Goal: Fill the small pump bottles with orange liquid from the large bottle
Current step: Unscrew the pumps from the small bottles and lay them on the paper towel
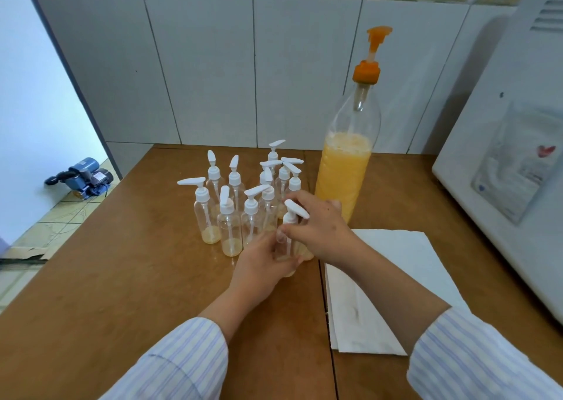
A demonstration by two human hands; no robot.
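The small pump bottle (pixel 289 241), at the table's (pixel 122 277) centre just before the large bottle (pixel 344 174), is judged light, thin-walled and slippery: the left hand (pixel 262 262) grips its body, the right hand (pixel 320 220) pinches its white collar.

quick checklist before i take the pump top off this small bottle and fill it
1. Left hand holds the small bottle body: ok.
2. Right hand grip on its white pump top: ok.
3. Large bottle upright, still holding plenty of orange liquid: ok.
4. Its orange pump raised: ok.
5. Paper towel beside the work spot for drips: ok.
6. Pump top already loosened: cannot tell.
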